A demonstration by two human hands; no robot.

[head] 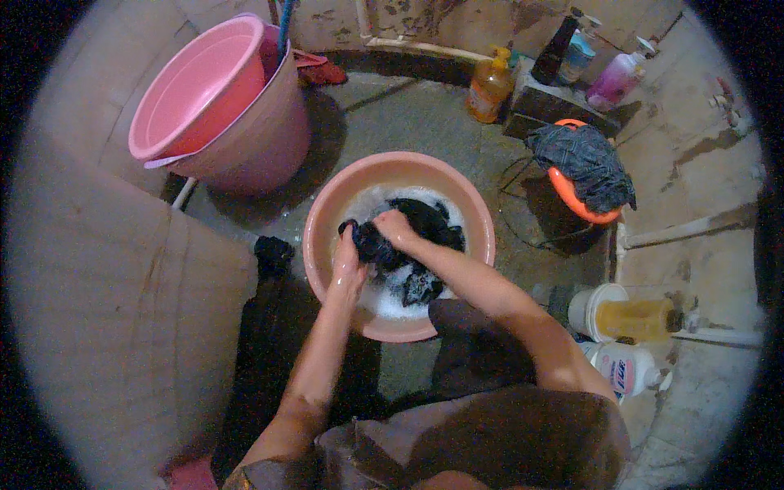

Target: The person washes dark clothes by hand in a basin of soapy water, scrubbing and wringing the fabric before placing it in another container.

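Observation:
A wide pink plastic basin (400, 335) stands on the floor before me, with white suds (384, 303) inside it. Dark wet cloth (422, 220) lies bunched in the suds. My left hand (349, 260) grips a bunched end of the cloth near the basin's left side, thumb on top. Close by on the right, my right hand (394, 228) is closed on the same cloth, its fingers curled out of sight. A foamy fold of the cloth rests nearer to me.
At the back left, a pink bucket (269, 135) has a pink tub (196, 86) in its mouth. Pump bottles (490, 89) stand at the back right. Dark cloth (585, 159) hangs over an orange basin (576, 199). Containers, including a white bottle (628, 370), are at right.

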